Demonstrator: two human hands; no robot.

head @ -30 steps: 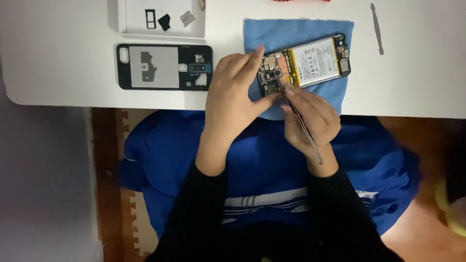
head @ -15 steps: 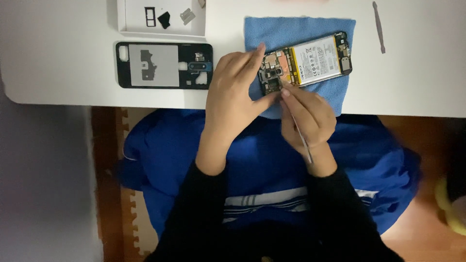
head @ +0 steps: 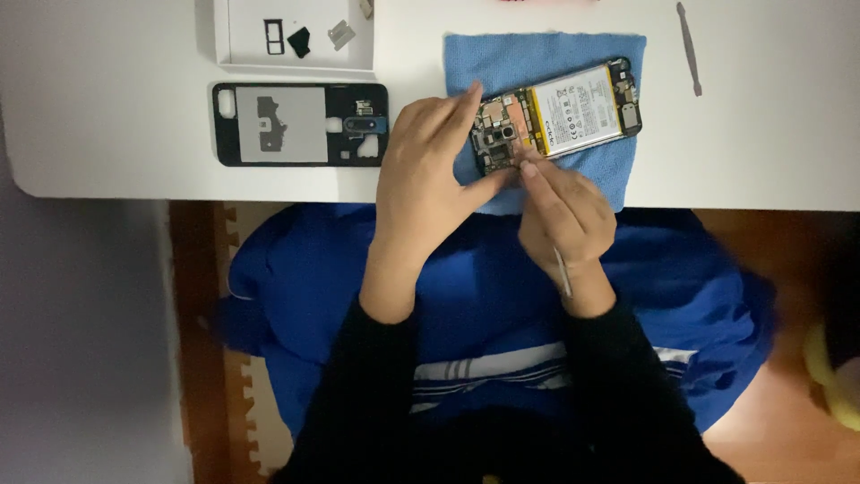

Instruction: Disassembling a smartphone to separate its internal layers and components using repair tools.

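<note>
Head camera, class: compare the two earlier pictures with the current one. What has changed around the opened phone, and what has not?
Little changed. The right hand still pinches the thin metal tool, whose free end has swung slightly toward the wrist. The left hand still steadies the opened phone on the blue cloth. The back cover, white tray and grey pry tool lie as before.

The right hand [head: 566, 215] covers most of the thin metal tool [head: 562, 272]; only its rear end shows below the fingers, so the tip's contact with the opened phone [head: 555, 116] cannot be told. The left hand [head: 428, 170] hides the phone's near corner. Beyond both hands, the white tray [head: 237, 45] is cut off by the top edge, and its small parts [head: 300, 38] are perhaps brackets.
</note>
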